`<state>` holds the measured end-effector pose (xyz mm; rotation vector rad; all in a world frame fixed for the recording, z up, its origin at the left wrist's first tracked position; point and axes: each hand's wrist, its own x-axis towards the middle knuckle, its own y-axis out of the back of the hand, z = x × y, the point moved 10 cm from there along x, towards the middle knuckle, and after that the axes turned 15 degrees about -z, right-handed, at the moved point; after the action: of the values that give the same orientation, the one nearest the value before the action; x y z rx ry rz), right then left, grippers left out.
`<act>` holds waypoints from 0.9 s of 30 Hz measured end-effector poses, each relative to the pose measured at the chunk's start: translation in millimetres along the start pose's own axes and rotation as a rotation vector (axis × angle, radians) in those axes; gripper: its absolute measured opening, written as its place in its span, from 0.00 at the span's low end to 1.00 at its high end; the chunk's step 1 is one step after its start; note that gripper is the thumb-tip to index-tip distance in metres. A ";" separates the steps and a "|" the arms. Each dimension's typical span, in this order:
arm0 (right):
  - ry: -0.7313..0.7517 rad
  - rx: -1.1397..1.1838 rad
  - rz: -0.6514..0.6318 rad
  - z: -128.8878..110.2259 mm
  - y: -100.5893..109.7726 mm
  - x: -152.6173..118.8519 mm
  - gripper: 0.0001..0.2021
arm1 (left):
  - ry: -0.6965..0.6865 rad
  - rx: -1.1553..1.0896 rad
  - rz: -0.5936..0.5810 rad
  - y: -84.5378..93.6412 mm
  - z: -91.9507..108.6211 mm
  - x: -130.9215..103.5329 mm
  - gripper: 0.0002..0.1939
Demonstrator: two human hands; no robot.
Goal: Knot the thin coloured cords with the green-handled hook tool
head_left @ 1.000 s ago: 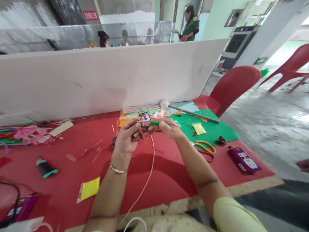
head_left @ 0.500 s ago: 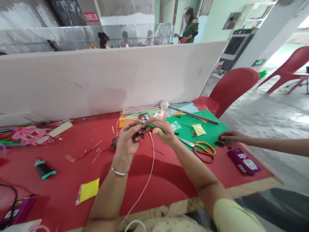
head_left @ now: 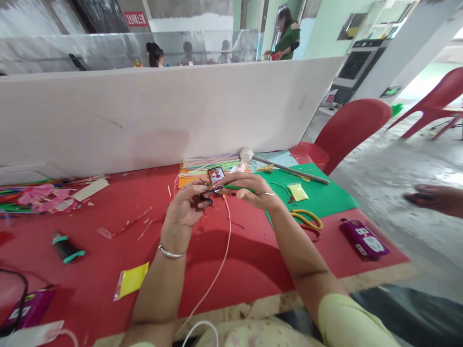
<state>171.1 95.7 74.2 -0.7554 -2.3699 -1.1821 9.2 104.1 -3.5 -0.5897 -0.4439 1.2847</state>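
Pinched in the fingers of my left hand (head_left: 186, 202) is a small dark multicoloured yarn piece (head_left: 211, 201), with a few loose loops below it. My right hand (head_left: 253, 190) holds a slim green-handled crochet hook (head_left: 233, 187), its metal end sticking out past the palm to the right. The hook's other end meets the yarn piece between the two hands; its tip is too small to make out. Just behind my hands a phone (head_left: 216, 173) with a lit picture lies on the table. A white cable (head_left: 224, 260) runs from there towards my body.
Scissors (head_left: 307, 217) lie partly behind my right forearm. A purple case (head_left: 365, 239) is near the table's right edge. Yellow packets (head_left: 133, 280), a black-and-teal tool (head_left: 68, 249) and pipe cleaners (head_left: 16, 200) lie leftward. A white partition (head_left: 162, 115) stands behind. Another person's hand (head_left: 441, 198) is at right.
My left hand has shifted slightly left and my right hand slightly right. The other person's hand has left the table and moved right with a dark thing in it.
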 end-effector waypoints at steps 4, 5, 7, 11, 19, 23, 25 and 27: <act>-0.025 -0.004 -0.032 -0.9 -0.1 -0.7 0.21 | 0.017 0.026 0.008 0.3 -0.2 0.1 0.13; -0.036 -0.009 -0.035 -0.9 0.2 -0.9 0.20 | 0.020 0.028 0.008 0.4 -0.4 0.5 0.13; -0.057 -0.020 -0.044 -1.0 0.4 -1.3 0.17 | 0.024 0.030 0.011 1.0 -0.7 1.2 0.12; -0.066 -0.017 -0.065 -3.3 0.5 -2.5 0.15 | 0.042 0.030 0.002 3.5 -3.6 2.8 0.12; -0.064 0.054 -0.092 -4.9 2.1 -6.1 0.17 | 0.127 -0.008 -0.100 -1.1 -15.3 3.4 0.11; -0.097 0.160 -0.089 -2.8 3.6 -7.8 0.18 | 0.162 -0.024 -0.160 -7.1 -17.5 1.8 0.10; -0.144 0.275 -0.064 5.0 2.3 -9.8 0.19 | 0.166 -0.027 -0.180 -9.6 -17.7 1.3 0.10; -0.198 0.461 -0.016 19.5 -3.4 -12.1 0.20 | 0.144 -0.010 -0.177 -10.3 -16.8 1.9 0.11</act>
<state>176.5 106.4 54.3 -0.7173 -2.6684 -0.5434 27.7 101.5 -10.0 -0.6322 -0.3747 1.0644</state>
